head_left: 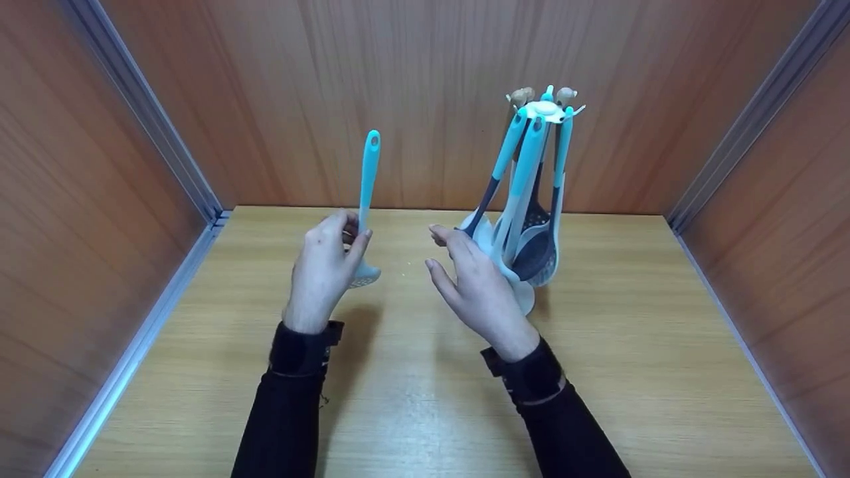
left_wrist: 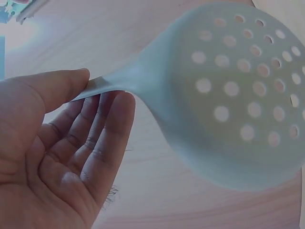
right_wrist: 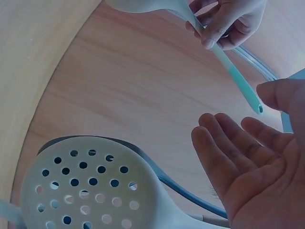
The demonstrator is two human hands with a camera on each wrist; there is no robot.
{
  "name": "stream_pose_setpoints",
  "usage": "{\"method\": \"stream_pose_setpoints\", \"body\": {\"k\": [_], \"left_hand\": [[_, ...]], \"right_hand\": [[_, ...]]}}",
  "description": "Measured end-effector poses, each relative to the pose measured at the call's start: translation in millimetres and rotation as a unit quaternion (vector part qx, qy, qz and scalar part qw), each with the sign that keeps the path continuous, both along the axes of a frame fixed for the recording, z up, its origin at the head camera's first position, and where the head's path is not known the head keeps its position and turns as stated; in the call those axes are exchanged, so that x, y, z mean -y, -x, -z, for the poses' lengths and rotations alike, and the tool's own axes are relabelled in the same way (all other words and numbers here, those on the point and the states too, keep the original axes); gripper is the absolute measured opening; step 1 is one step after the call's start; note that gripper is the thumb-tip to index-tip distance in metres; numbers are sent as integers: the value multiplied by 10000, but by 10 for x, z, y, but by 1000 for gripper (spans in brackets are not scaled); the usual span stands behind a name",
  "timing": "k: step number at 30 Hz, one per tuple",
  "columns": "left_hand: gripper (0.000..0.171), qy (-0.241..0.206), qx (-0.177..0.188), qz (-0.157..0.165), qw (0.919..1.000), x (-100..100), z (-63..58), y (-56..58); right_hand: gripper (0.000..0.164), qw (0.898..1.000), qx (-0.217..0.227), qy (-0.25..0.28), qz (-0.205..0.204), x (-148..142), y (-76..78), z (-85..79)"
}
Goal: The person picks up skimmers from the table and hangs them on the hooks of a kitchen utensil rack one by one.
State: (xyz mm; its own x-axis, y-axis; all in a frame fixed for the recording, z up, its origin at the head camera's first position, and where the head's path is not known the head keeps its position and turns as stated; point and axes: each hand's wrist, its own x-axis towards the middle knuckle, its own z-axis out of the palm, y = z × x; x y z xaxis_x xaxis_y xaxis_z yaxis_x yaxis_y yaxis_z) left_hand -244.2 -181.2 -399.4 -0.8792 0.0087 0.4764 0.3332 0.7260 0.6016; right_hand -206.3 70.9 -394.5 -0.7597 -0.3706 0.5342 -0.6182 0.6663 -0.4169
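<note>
My left hand (head_left: 323,265) pinches a light blue-green skimmer (head_left: 369,172) near the base of its handle. The skimmer stands upright, turquoise handle end up, and its round holed head (left_wrist: 219,157) is low, above the table. In the left wrist view the thumb and fingers meet on its narrow neck. My right hand (head_left: 475,285) holds nothing; its fingers are extended and spread from the thumb, just left of a utensil stand (head_left: 544,111). From that stand hang several kitchen utensils with turquoise handles, among them a dark spoon-like one (head_left: 534,255) and another pale skimmer (right_wrist: 152,200).
A wooden table (head_left: 412,398) carries the stand at its back right. Wood-grain panels rise behind (head_left: 299,99) and on both sides, with metal strips (head_left: 146,332) along the side edges. Two brownish knobbed ends (head_left: 566,95) show at the top of the stand.
</note>
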Motion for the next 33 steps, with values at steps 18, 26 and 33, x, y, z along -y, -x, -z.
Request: {"method": "stream_pose_setpoints", "body": {"k": [18,26,33], "left_hand": [[20,390,-415,450,9974,-243,-89,-213],[17,466,-484,784,9947,-380,-89,-284],[15,586,-451,974,9925,-494,-101,-347]], "right_hand": [[43,9985,97,534,19,13,-38,-56],[42,9976,148,678,55,8,-60,-85],[41,9956,173,921,43,-4,-53,-88]]}}
